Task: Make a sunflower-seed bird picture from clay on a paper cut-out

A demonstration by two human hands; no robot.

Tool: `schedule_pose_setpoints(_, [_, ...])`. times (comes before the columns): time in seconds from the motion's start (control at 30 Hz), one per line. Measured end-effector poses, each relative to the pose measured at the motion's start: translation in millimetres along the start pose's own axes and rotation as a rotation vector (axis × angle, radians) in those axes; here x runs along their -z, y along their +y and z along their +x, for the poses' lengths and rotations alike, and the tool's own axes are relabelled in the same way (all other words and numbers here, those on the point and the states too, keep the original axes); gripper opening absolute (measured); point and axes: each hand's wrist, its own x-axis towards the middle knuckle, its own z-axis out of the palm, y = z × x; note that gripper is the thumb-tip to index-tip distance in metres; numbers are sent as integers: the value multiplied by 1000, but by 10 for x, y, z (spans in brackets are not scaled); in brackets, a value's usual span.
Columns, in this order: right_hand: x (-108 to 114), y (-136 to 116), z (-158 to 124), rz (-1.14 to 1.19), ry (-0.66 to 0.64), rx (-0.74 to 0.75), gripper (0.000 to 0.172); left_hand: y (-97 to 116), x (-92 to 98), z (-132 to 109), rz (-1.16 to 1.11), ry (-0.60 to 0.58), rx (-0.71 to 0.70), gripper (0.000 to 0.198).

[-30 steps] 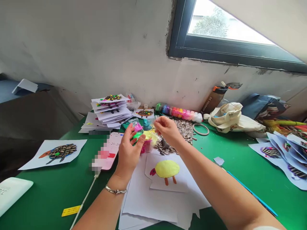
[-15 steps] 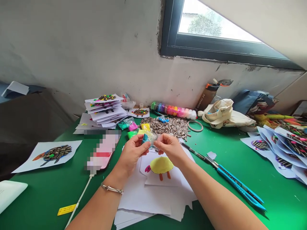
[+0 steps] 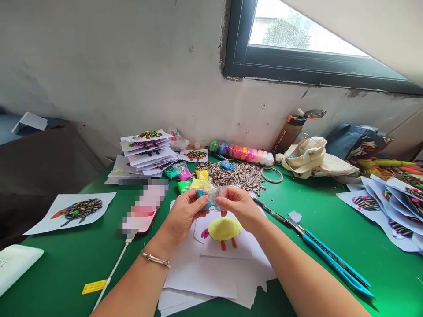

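Between my two hands is a small clear plastic bag (image 3: 215,196) with blue clay in it. The fingers of my left hand (image 3: 188,209) pinch the blue end. My right hand (image 3: 238,204) grips the crinkled clear end, thumb against fingers. Below them lies a paper (image 3: 211,252) bearing a turtle shape (image 3: 225,229) with a yellow body, a pink head and orange-brown legs. That paper rests on a stack of white sheets (image 3: 198,281). Just beyond the hands are bags of green (image 3: 184,186), yellow (image 3: 202,176) and pink clay (image 3: 185,174).
A heap of striped sunflower seeds (image 3: 238,175) lies behind the hands, beside a tape roll (image 3: 271,175). Blue-handled tweezers (image 3: 337,259) lie at right. A phone (image 3: 145,209) with a white cable is at left. Stacked seed pictures (image 3: 148,154) stand at the back left.
Both hands have lowered slightly, still holding the bag of blue clay. The whole view has shifted a little, so things sit slightly farther right.
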Motion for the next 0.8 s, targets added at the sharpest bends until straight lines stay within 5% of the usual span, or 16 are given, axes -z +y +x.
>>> schedule_pose_setpoints(0.4, [122,-94,-21,4,-106,-57,20,16,16,-3,62,-6,20,38])
schedule_pose_setpoints(0.8, [9,-55,-30,38,-46,8,28,0,-38,-7,104,9,-83,33])
